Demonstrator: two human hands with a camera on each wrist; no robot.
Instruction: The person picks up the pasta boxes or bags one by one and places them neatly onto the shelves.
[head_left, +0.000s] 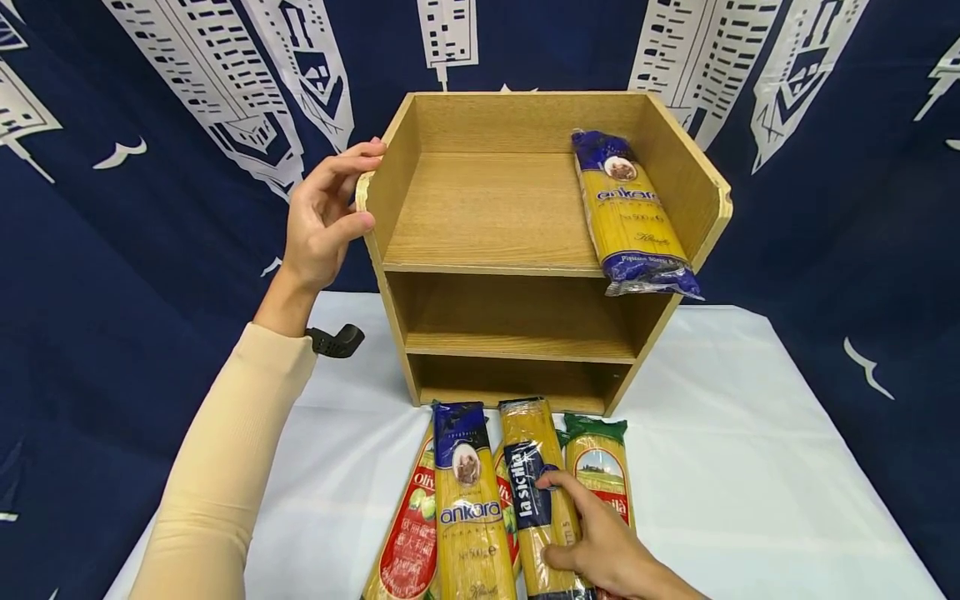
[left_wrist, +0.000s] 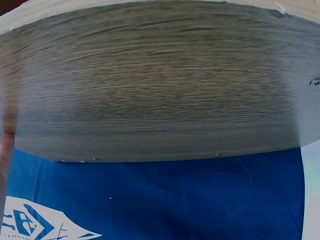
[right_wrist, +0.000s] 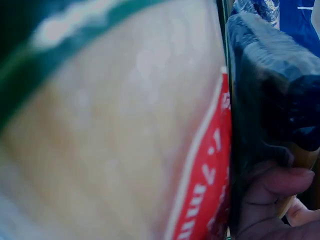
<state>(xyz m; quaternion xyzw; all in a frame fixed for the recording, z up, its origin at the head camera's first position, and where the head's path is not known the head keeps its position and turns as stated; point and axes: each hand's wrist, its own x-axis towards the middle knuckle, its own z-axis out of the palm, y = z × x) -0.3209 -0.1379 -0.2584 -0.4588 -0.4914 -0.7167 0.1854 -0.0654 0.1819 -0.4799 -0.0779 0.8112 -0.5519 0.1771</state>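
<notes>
My left hand (head_left: 326, 212) holds the left side panel of a small wooden shelf (head_left: 495, 208), its thumb at the front edge. In the left wrist view a fingertip (left_wrist: 7, 150) meets the panel's outer face. On the table, my right hand (head_left: 600, 537) grips a la sicilia spaghetti pack (head_left: 534, 433), thumb and index finger across its front; its other fingers are mostly hidden. Left of this pack lies an ankara spaghetti pack (head_left: 468, 500); to the right is a green-topped pasta pack (head_left: 597, 462), seen close up in the right wrist view. Red-labelled pasta packs (head_left: 408, 533) lie partly underneath.
Another ankara spaghetti pack (head_left: 633, 212) lies on the top board against the right side panel, its lower end overhanging the front. Two lower compartments (head_left: 517, 317) open toward me. A white cloth (head_left: 750, 433) covers the table; a dark blue patterned curtain (head_left: 525, 50) hangs behind.
</notes>
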